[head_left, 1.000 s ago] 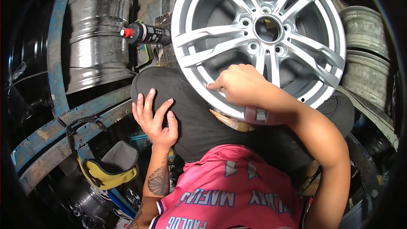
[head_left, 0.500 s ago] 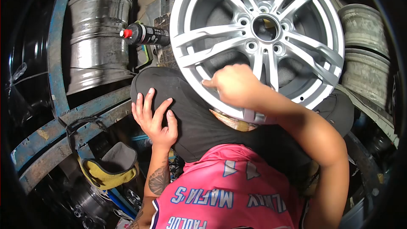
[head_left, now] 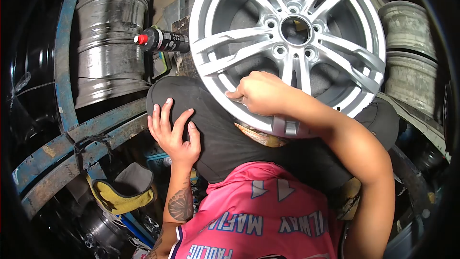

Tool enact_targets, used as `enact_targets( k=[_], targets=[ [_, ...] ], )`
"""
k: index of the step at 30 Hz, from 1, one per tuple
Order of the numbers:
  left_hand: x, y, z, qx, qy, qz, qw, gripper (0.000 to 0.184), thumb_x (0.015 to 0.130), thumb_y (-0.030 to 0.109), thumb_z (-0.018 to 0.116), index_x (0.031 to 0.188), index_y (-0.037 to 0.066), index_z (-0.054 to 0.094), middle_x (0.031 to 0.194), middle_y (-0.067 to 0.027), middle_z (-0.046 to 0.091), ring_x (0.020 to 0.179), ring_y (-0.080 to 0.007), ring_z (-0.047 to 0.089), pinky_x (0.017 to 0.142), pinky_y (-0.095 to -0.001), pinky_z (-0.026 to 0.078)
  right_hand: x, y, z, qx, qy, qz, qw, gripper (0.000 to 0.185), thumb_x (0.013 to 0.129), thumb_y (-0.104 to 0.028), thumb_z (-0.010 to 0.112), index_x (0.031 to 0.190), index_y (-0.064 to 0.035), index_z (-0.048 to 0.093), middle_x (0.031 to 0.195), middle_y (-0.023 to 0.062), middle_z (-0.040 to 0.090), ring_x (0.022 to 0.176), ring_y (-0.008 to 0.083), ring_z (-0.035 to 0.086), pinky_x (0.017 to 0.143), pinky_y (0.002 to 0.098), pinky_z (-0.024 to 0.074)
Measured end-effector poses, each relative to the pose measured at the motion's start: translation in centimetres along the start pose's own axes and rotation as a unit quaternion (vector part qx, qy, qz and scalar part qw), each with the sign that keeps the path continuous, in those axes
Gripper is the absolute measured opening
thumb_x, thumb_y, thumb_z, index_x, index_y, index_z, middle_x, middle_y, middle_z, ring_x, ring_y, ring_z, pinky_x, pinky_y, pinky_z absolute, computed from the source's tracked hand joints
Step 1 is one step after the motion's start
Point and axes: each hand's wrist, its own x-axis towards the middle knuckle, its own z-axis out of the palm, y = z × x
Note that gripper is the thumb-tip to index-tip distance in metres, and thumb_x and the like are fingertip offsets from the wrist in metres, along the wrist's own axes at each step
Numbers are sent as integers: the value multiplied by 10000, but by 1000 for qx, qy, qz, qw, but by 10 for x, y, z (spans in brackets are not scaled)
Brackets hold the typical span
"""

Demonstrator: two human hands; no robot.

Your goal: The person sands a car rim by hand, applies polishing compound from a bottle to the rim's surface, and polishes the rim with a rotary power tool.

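Observation:
A silver alloy wheel rim [head_left: 297, 62] with paired spokes leans across the black-trousered thighs, its face towards me. My right hand [head_left: 260, 94] is closed at the rim's lower left edge, with one finger or thumb stretched out and touching the silver lip. Whether anything is tucked under its curled fingers is hidden. Off to the left, my left hand [head_left: 175, 134] lies against the thigh, open, its fingers spread and holding nothing.
A black bottle with a red cap [head_left: 163, 40] lies left of the rim. Stacked metal wheels [head_left: 112, 33] stand at left, with more wheels [head_left: 410, 74] at right. A blue metal frame [head_left: 67, 148] crosses the left side, beside a yellow-and-grey cloth item [head_left: 120, 196].
The rim sits slightly further left in view. My right hand has shifted slightly left along with it and still touches its edge. My left hand has hardly moved.

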Motion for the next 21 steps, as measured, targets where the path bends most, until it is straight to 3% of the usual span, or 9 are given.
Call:
enact_targets(
  k=[4,6,9,10,11,13,16,18,21],
  targets=[
    [4,8,-2,53,-24,0,998,323,880,205,693,1185,206,799,1603,-126,539,1569,-403,345,1290,-568,195,-2,3,-6,27,2,-14,1000,493,823,-28,650,1252,-199,821,1048,187,794,1001,392,751,877,475,589],
    [7,13,-3,91,-56,9,994,417,882,269,705,1293,234,765,1638,-105,497,1586,-420,299,1277,-617,174,1,-3,3,21,34,1,999,485,805,-38,643,1215,-204,841,1092,186,798,1048,380,757,904,472,600],
    [14,27,-3,146,-108,21,983,533,886,326,713,1412,240,701,1666,-56,467,1612,-437,241,1252,-705,116,-3,1,-12,25,-29,-8,999,464,826,-49,634,1216,-195,838,1110,190,793,1060,378,754,927,477,595],
    [16,30,-2,158,-125,30,979,596,888,343,710,1469,220,657,1656,-46,481,1618,-417,249,1235,-752,78,-5,0,-18,31,-46,-1,998,464,828,-48,632,1217,-196,838,1112,191,793,1064,379,753,934,478,594],
    [19,34,0,177,-146,38,973,620,898,361,698,1495,209,631,1652,-39,488,1615,-387,273,1221,-786,63,2,7,-1,31,49,-10,998,473,821,-44,634,1214,-208,839,1108,192,793,1061,373,756,937,468,595],
    [25,42,5,195,-171,54,964,709,921,372,671,1582,157,534,1633,-41,511,1598,-303,341,1189,-853,34,-3,2,-3,18,27,-26,999,394,859,-82,691,1206,-195,838,1063,187,793,1015,385,754,901,467,590],
    [30,51,17,205,-216,66,952,748,913,351,675,1602,118,500,1660,-66,485,1588,-293,362,1214,-823,28,-10,1,-17,4,-4,-34,999,339,895,-111,720,1206,-180,834,1064,175,794,1010,388,752,898,471,586],
    [32,53,28,177,-225,96,953,844,898,317,675,1628,-10,405,1695,-182,414,1589,-306,362,1283,-719,84,-10,0,-22,17,25,-32,999,323,904,-117,719,1201,-172,834,1069,172,795,1016,389,751,907,472,585],
    [28,67,35,133,-254,64,956,962,855,322,717,1649,-56,326,1740,-233,292,1622,-367,274,1311,-641,117,-16,-5,-38,-8,165,-35,986,320,942,-152,702,1243,-157,809,1055,163,795,980,370,760,889,473,597]
  ],
)
